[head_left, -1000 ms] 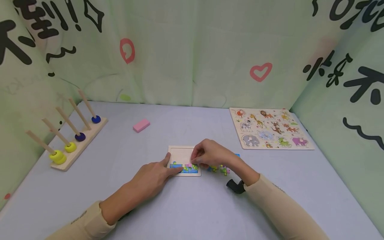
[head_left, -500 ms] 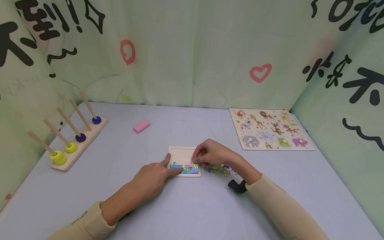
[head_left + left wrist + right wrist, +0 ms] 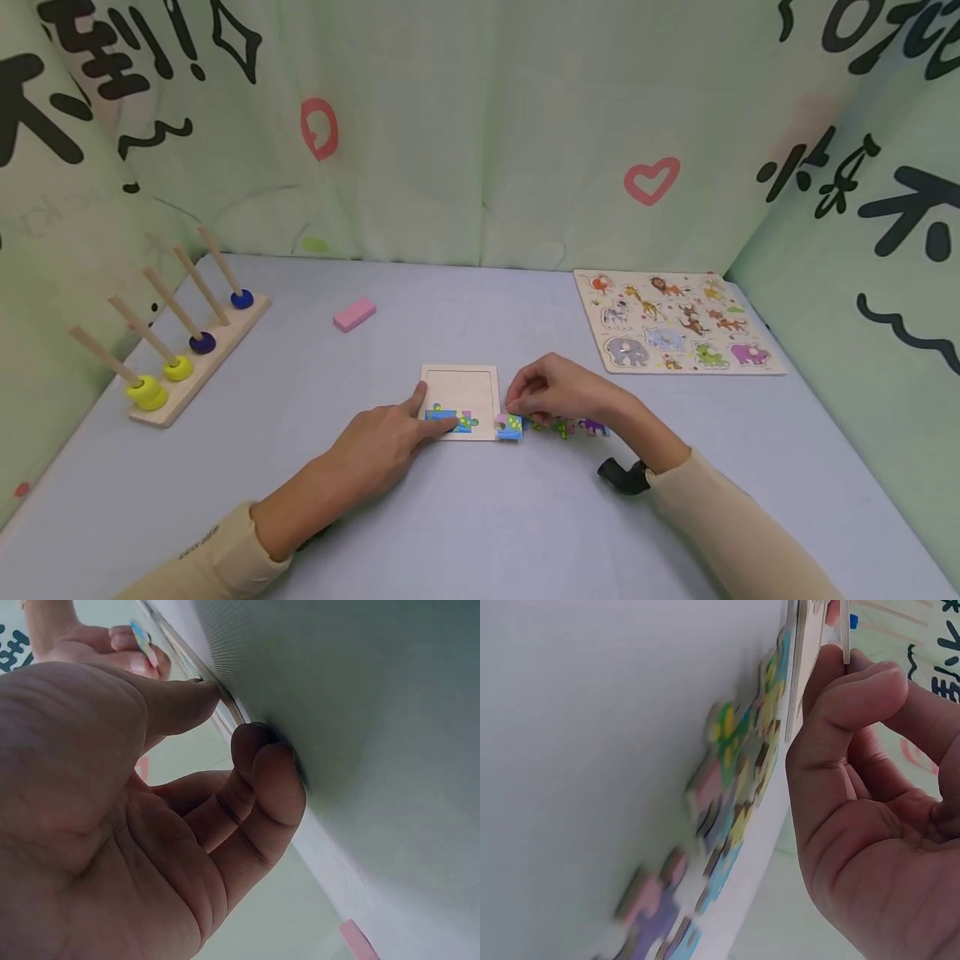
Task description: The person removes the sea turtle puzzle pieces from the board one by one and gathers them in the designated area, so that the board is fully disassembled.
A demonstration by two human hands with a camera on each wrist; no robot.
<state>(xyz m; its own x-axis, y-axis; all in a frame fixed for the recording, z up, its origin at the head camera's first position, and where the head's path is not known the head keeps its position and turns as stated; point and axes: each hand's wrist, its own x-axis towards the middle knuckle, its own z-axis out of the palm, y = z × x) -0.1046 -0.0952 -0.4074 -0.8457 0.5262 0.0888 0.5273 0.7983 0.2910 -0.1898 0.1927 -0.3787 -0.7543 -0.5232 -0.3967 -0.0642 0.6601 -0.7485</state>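
A small wooden puzzle board (image 3: 460,387) lies mid-table, with a few joined blue and green pieces (image 3: 442,415) in its lower left part. My left hand (image 3: 382,442) holds the board at its left side, thumb over the lower pieces and curled fingers at the edge. Just off the board's lower right corner, my right hand (image 3: 558,389) pinches a blue puzzle piece (image 3: 509,427) with pink and yellow-green marks. The right wrist view shows that piece edge-on between thumb and fingertips. Loose puzzle pieces (image 3: 727,742) lie on the table below the right hand, partly hidden in the head view.
An animal puzzle board (image 3: 675,323) lies at the back right. At the left stands a wooden peg stand (image 3: 202,358) with yellow and blue rings. A pink block (image 3: 354,315) rests behind the small board. Printed curtains (image 3: 480,133) enclose the table's back and sides.
My right hand has moved right from the board's lower right part, bringing a blue piece out past the edge. That part of the board is now bare. The left hand stays put.
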